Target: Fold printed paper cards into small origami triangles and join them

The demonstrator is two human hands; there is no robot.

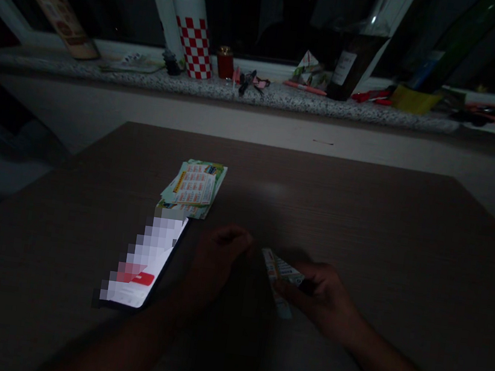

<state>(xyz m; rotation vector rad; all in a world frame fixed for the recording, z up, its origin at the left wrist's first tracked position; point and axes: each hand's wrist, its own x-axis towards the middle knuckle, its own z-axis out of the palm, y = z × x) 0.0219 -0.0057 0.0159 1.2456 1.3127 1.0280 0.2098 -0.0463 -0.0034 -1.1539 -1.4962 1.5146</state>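
My right hand (322, 296) pinches a folded printed paper slip (283, 275) between thumb and fingers, with one flap angled across the other. Just left of the slip is my left hand (217, 260), its fingers curled in and the thumb against them; nothing shows in it, and a small gap separates it from the paper. Beyond that hand, a stack of similar printed slips (195, 188) in green, white and orange lies on the table. A phone (160, 259) with a lit, partly pixelated screen rests beside my left forearm, its top end close to the stack.
The brown wooden table (383, 228) ends at a wall below a speckled stone windowsill (286, 98). Along the sill stand a red-and-white checkered bottle (195, 38), a small red jar (225, 62), a dark labelled bottle (347, 68) and a tall patterned tube (55, 2).
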